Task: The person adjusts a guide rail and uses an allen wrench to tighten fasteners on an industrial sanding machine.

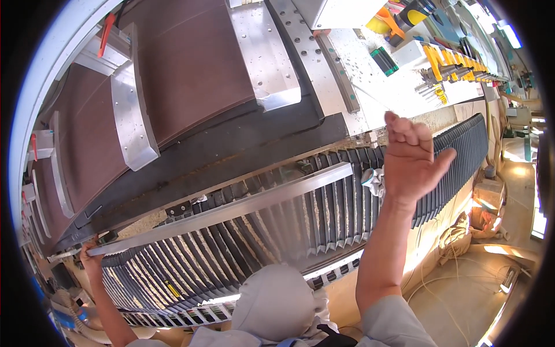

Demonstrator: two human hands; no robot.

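A long silvery metal bar [231, 214] lies slantwise over the black pleated bellows cover [191, 254], and a blurred sheen shows below its middle. At its left end, my left hand [91, 259] is closed around the bar, its fingers partly hidden. My right hand [409, 156] is raised over the right part of the bellows, palm showing, thumb apart and fingers slightly bent, with nothing in it. Just left of my right wrist, a crumpled white cloth or glove [374, 182] rests on the bellows. Pale dust lies between many pleats.
Beyond the bar, metal brackets [132, 110] cross curved brown sheets [191, 63] on a black base [231, 139]. Yellow-handled tools [457, 63] stand in a rack at the upper right. A small yellow tool [172, 289] lies on the bellows. A rounded grey cloth shape [277, 301] fills the lower middle.
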